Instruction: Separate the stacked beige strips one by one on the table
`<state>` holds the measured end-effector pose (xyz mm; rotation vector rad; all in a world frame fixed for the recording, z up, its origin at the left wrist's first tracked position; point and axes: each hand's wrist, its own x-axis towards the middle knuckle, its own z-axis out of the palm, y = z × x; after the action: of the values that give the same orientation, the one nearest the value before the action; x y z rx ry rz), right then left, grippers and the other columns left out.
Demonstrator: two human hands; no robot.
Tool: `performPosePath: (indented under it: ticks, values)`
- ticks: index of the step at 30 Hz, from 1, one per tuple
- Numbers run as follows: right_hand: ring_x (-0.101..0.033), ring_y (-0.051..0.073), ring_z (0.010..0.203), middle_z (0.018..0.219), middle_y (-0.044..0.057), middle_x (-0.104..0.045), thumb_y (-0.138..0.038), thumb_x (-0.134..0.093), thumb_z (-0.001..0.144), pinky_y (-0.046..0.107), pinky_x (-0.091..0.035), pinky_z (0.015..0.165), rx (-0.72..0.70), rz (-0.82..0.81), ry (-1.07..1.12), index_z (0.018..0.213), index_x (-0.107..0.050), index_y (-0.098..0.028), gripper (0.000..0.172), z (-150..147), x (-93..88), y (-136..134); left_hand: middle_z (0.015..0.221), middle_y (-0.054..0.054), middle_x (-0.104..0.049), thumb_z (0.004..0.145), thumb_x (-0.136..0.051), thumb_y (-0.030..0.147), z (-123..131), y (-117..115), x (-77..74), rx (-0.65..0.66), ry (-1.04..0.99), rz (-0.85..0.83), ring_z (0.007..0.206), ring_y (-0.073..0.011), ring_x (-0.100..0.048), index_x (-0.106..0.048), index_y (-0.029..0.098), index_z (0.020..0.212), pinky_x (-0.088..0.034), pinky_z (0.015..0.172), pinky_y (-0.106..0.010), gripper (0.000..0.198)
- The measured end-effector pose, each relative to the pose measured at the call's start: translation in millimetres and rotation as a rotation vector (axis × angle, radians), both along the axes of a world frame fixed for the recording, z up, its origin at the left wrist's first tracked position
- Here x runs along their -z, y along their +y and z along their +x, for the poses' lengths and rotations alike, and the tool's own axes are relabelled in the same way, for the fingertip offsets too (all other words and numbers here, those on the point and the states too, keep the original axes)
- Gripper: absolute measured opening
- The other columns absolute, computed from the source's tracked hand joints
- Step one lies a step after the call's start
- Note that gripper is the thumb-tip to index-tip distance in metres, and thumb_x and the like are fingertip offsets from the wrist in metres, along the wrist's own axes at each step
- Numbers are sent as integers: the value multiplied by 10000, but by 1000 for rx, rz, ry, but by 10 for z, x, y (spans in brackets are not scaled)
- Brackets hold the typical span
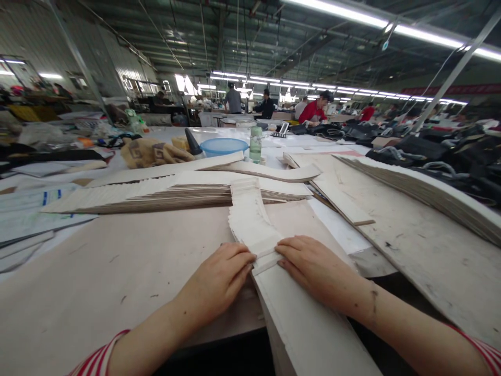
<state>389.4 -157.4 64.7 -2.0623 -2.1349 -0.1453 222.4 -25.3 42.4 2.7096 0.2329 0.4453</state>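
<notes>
A long white strip (248,219), seemingly of card or stiff fabric, runs from the stack at the back toward me, with ragged left edges. It bends near its middle, where a narrow folded band (266,259) crosses it. My left hand (221,277) pinches the band's left end, fingers pressed together and thumb partly hidden. At the right end my right hand (309,263) has its fingers closed on the strip's edge and lying against its surface. The near part of the strip (313,334) hangs past the table edge toward me.
Behind the strip lies a fanned stack of similar strips (172,196). More strips (422,188) rest on a board (415,250) to the right. Farther back are a blue basin (223,145), a green bottle (255,143) and dark garments (442,162). Several people work in the background.
</notes>
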Motion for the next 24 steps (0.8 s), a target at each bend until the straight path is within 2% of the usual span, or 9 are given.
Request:
performPosePath:
  ticks: [4,8,14,18,21,24]
  values:
    - [-548,215,997,1069,110,-611,-143,-410,856,412,-406,909,20,19,70,1070,-578,-129,272,33,45,-48,1055,-64,-558,872,-360,195,67,-16,-48,7,2,-12,990,-168,-482,-538,163,1070,-395,915,-316,268]
    - [-510,185,1065,1159,86,-572,-95,-382,828,369,-375,955,19,11,173,1131,-548,-146,349,95,73,-111,1013,-51,-567,898,-316,225,127,-36,-67,14,23,-47,961,-157,-486,-559,170,1041,-389,908,-307,287]
    - [-510,175,1033,1088,66,-601,-113,-389,832,389,-336,975,67,95,215,1077,-570,-161,309,30,118,-44,991,-51,-572,899,-316,237,131,-34,-61,14,13,-104,942,-159,-493,-573,177,1013,-389,889,-305,288]
    - [-503,186,1064,1116,70,-595,-180,-368,872,412,-315,983,54,145,185,1061,-576,-174,281,-67,163,30,928,-26,-596,896,-323,264,155,88,-40,40,7,-254,899,-143,-522,-600,189,924,-408,848,-264,288]
    - [-512,191,1057,1122,70,-593,-269,-406,876,408,-325,978,56,140,143,1077,-563,-178,271,-96,183,44,902,-15,-616,880,-348,286,202,259,-44,-36,-24,-352,866,-142,-550,-604,184,903,-427,805,-247,276]
    - [-494,193,1084,1158,71,-571,-287,-444,860,405,-328,983,62,148,104,1126,-530,-176,301,-106,199,33,923,-28,-610,847,-405,276,252,406,-43,-157,-43,-302,865,-156,-555,-613,173,921,-436,782,-263,244]
